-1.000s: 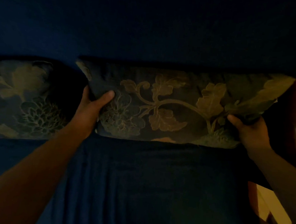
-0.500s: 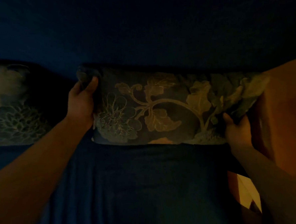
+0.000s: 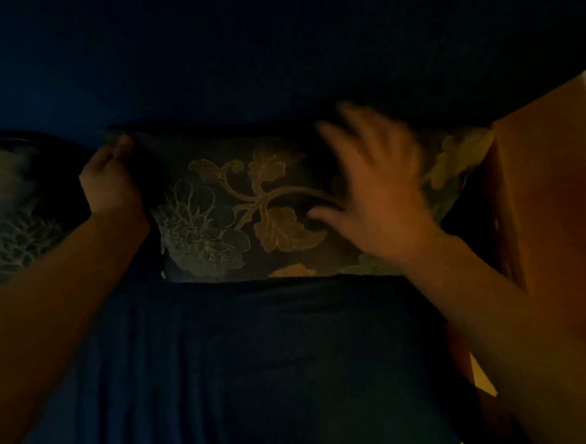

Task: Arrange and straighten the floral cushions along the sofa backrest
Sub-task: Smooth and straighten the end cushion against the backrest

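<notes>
Against the sofa backrest (image 3: 294, 67), left hand (image 3: 110, 183) pinches the floral cushion (image 3: 237, 211) at its upper-left corner to steady it; right hand (image 3: 379, 192), spread and empty, hovers over its face, probably to pat it flat.

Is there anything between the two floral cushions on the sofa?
In the head view, the left hand fills the dark gap between the middle cushion and the left cushion, gripping the middle cushion's upper left corner.

I'm seeing the middle cushion (image 3: 250, 215) leaning against the backrest (image 3: 260, 65), sitting behind the seat (image 3: 258, 374); another cushion (image 3: 14, 211) lying to its left.
</notes>
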